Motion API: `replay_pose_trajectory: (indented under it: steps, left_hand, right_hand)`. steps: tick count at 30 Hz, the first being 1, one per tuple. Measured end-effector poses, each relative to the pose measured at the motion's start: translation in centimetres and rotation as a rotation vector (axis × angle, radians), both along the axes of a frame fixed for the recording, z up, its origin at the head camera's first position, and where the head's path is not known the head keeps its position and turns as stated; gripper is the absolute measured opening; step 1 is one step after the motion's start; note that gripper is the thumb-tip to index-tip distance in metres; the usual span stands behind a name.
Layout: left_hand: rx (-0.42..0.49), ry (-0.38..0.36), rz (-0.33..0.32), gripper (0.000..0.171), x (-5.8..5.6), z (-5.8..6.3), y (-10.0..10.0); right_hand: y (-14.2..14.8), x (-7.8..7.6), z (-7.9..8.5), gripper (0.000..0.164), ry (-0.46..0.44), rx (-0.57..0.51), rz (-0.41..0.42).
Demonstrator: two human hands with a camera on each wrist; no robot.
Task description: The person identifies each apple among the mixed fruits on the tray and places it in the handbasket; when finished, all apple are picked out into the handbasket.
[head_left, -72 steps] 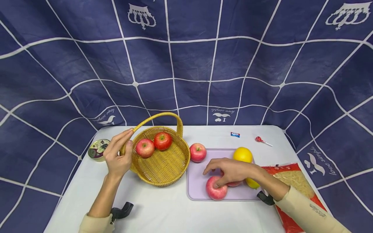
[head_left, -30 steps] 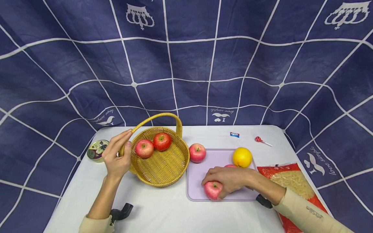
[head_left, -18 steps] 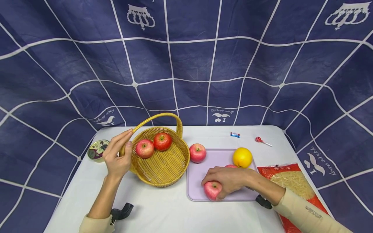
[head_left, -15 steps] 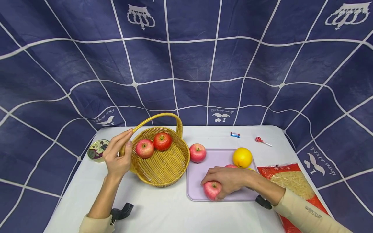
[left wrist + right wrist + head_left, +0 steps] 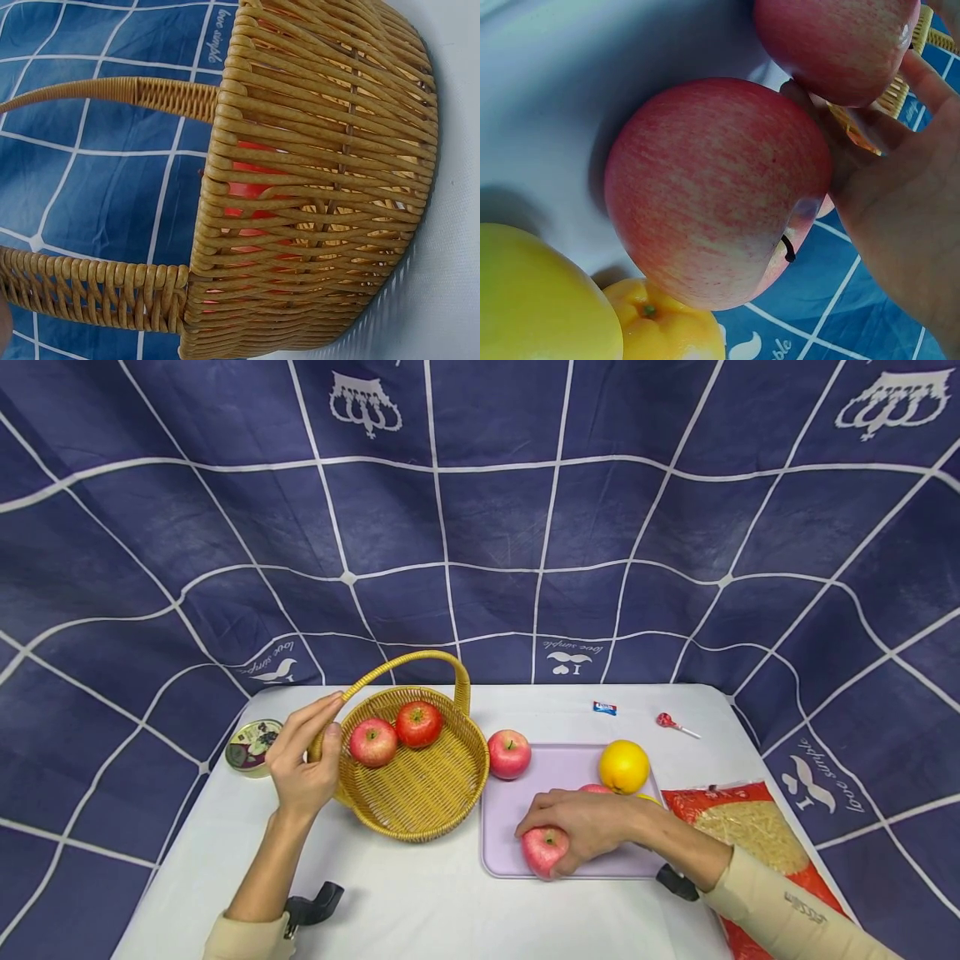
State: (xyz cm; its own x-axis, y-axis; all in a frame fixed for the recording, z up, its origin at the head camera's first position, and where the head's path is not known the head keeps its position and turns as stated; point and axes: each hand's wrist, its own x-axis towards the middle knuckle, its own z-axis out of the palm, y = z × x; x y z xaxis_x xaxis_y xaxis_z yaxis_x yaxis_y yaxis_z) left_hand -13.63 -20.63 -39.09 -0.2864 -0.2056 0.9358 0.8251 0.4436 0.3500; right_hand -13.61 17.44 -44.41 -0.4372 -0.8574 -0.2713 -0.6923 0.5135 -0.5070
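My left hand (image 5: pixel 303 760) grips the arched handle (image 5: pixel 420 654) of a yellow wicker basket (image 5: pixel 420 802), which stands on the table. Inside lie two red apples (image 5: pixel 372 742) (image 5: pixel 419 723). My right hand (image 5: pixel 585 822) holds a pinkish-red apple (image 5: pixel 543 850) at the front left of a lilac tray (image 5: pixel 502 827), fingers behind it and thumb in front. Right beside that hand, another apple (image 5: pixel 712 195) fills the middle of the right wrist view. An orange (image 5: pixel 624 767) sits at the tray's back right, and a yellow fruit (image 5: pixel 540 300) is mostly hidden by my forearm in the head view.
One more apple (image 5: pixel 510 753) is at the tray's back left corner, close to the basket. A round tin (image 5: pixel 252 747) stands left of the basket. Behind the tray lie a small wrapped candy (image 5: pixel 604 707) and a lollipop (image 5: pixel 667 720). A red bag of pasta (image 5: pixel 750 835) is at right.
My right hand has come down and wrapped around the front apple, which has shifted slightly left. My left hand stays on the handle, and the basket has not moved.
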Motion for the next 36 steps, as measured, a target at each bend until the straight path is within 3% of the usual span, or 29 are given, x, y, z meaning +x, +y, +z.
replay_pose_trajectory:
  steps: [36]
  left_hand:
    - [-0.004, 0.001, 0.016, 0.022, 0.08, -0.15, -0.06]
  right_hand:
    - [-0.81, -0.40, 0.53, 0.054, -0.004, -0.040, -0.012]
